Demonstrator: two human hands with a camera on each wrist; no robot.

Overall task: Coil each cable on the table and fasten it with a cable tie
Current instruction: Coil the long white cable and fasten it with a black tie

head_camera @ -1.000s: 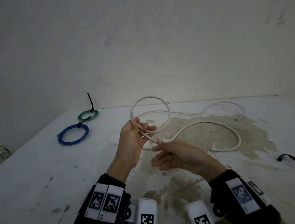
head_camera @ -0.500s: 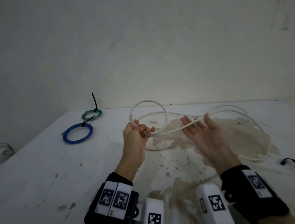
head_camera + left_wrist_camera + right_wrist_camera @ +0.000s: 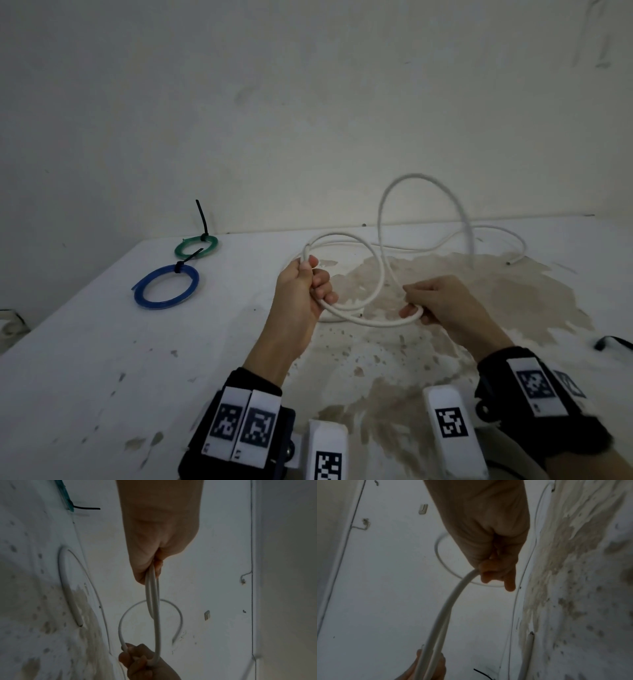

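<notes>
A long white cable (image 3: 373, 322) runs between both hands above the stained white table (image 3: 102, 359). My left hand (image 3: 305, 287) grips one small loop of it, fingers curled round the strands (image 3: 152, 588). To the right, my right hand (image 3: 428, 301) pinches the cable (image 3: 453, 599), and from there a tall loop (image 3: 421, 178) rises against the wall. The cable's free end (image 3: 510, 263) lies far right on the table. A blue coil (image 3: 166, 287) and a green coil (image 3: 196, 246), each fastened with a black tie, lie at far left.
A black strap or tie (image 3: 613, 342) lies at the table's right edge. A bare wall (image 3: 308, 102) stands right behind the table. The table's left edge drops off near a dim object (image 3: 8, 323) low at the left.
My right hand was open, palm up, under the cable half a second ago. Now it has closed on the cable and drawn it toward me, lifting a tall loop.
</notes>
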